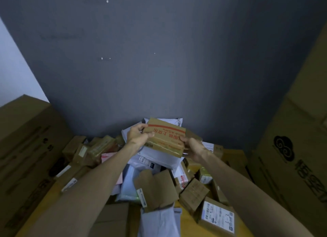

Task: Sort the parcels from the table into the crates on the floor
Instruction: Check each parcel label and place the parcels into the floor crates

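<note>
A matt dark grey wall fills the background, flecked with a few small white specks. At far left a pale white wall strip adjoins it. A large brown cardboard carton stands on the left. Tall brown cardboard cartons rise on the right, one printed with a black cloud-shaped logo.

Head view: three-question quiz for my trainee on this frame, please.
1. True or false: the left hand and the right hand both grip the brown parcel with red print.
2. The box with the white label lies: A) at the view's lower right; B) against the grey wall; C) in the left hand.
3. Fill in: the big carton with the cloud logo stands on the person's ____ side.
Key: 1 true; 2 A; 3 right.
</note>
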